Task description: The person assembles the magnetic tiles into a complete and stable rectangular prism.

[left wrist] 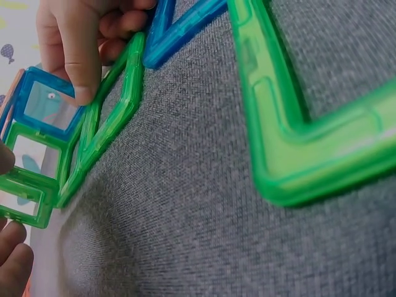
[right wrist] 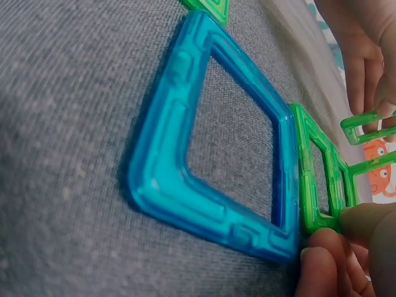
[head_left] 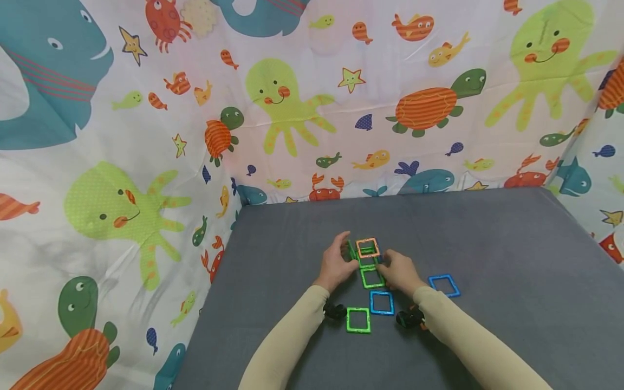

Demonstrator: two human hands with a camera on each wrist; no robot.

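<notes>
On the grey cloth stands a small build of magnetic tiles, with an orange square tile (head_left: 368, 248) on top. At its left, my left hand (head_left: 337, 264) pinches an upright green tile (left wrist: 28, 198) between thumb and fingers. A blue tile (left wrist: 46, 102) and another green tile (left wrist: 40, 139) form further sides. In front lies a flat green tile (head_left: 372, 278), joined to the build. My right hand (head_left: 401, 271) grips that flat tile's right corner, its thumb beside the blue side. Part of the build is hidden behind the fingers.
Nearer me lie a loose blue tile (head_left: 382, 303) and a loose green tile (head_left: 358, 320), between the forearms. Another blue tile (head_left: 444, 285) lies right of the right hand. A patterned sea-animal curtain (head_left: 302, 108) borders the grey surface (head_left: 487, 244) at the back and left.
</notes>
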